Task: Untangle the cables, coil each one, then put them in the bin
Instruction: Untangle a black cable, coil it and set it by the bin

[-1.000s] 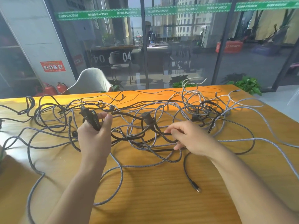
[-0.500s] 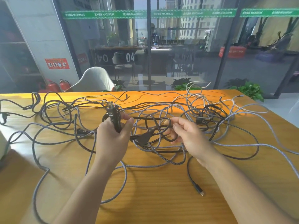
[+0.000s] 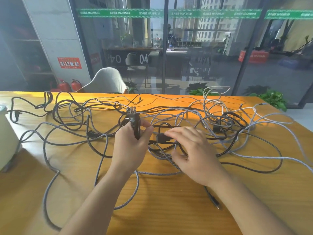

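Left hand (image 3: 130, 146) grips the black power plug (image 3: 133, 121), prongs up; right hand (image 3: 191, 153), fingers loosely spread, blurry, over the cable tangle (image 3: 220, 126) just beside it. It's let go of that black loop since before.

Wooden table (image 3: 169, 209), grey chair (image 3: 106, 81)

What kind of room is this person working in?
Probably an office meeting room: a long wooden table, a glass partition marked "04" with desks beyond it, and fire extinguishers by the wall.
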The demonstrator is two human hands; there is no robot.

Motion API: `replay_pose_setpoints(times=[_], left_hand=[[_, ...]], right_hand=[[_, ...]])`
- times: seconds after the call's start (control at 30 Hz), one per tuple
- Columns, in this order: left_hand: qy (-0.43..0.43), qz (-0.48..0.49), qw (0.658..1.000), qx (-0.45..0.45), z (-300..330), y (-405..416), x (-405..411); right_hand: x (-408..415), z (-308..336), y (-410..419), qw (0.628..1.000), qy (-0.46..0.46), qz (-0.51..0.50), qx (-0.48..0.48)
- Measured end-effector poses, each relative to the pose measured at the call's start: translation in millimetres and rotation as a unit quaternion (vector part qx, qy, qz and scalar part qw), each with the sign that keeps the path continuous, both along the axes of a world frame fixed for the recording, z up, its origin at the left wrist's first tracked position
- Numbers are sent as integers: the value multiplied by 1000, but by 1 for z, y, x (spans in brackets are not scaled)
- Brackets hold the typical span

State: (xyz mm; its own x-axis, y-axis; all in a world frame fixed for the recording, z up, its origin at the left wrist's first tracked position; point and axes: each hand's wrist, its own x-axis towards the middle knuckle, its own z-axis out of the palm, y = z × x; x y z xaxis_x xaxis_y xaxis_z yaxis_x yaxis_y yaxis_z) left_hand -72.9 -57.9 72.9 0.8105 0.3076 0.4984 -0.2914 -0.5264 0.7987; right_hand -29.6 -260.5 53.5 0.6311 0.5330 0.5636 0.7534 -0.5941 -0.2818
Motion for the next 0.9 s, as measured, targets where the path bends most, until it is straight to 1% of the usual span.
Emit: replay_pose_setpoints(times=[0.07,0.1,0.27,0.37,0.43,0.57,0.7,0.77,0.83,0.9], left_hand=[[1,-3,1000,6,-1,-1,0],[3,-5,1000,10,-1,-1,1],[4,-18,999,27,-2,-3,0],[4,-31,999,33,-2,-6,0],[2,-36,999,37,-2,-8,-2],[4,-27,999,36,-2,-8,-1],[11,-22,999,36,-6,-9,2],[14,-14,999,36,-8,-7,4],[20,-3,999,34,-10,-4,6],[25,5,999,25,-12,-1,7]], right_hand=[[0,-8,4,998,7,-19,-59],[0,-11,5,997,12,-32,-74],[0,-9,11,992,59,-95,-53],[2,-6,15,984,100,-131,-70],[4,-5,15,982,113,-134,-72],[8,-8,8,982,125,-139,-21],[11,-12,6,981,136,-138,-5],[13,-10,4,980,150,-125,40],[17,-6,-3,976,133,-147,88],[21,-3,-14,970,116,-188,97]])
